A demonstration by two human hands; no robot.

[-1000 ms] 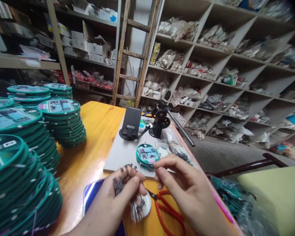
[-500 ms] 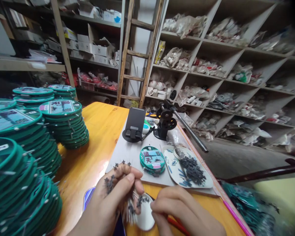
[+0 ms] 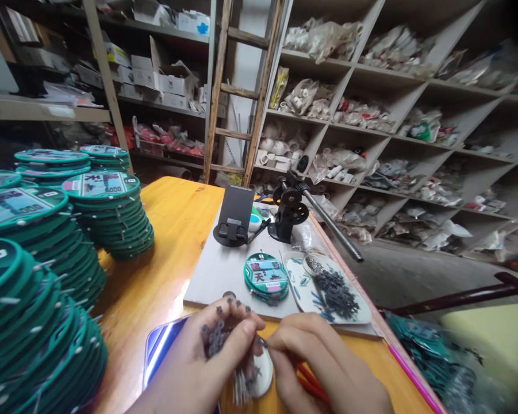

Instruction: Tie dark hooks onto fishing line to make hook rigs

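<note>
At lower centre of the frame we see the left hand (image 3: 207,356) clenched around a bundle of thin pale pins (image 3: 241,384) with small dark heads (image 3: 215,340), while the right hand (image 3: 323,368) pinches a single one at the point where the fingertips meet. We judge that a slack grip could spill the bundle across the smooth orange worktop (image 3: 164,253), and that the tips could prick a finger. The loose dark pieces (image 3: 334,293) heaped on the shallow white dish (image 3: 362,316), right of centre, would scatter if nudged. Round green flat spools (image 3: 266,275) lie on the grey board (image 3: 218,270); tall leaning stacks of spools (image 3: 107,215) fill the left and could topple. Red-handled pliers (image 3: 310,385) lie under the right hand.
</note>
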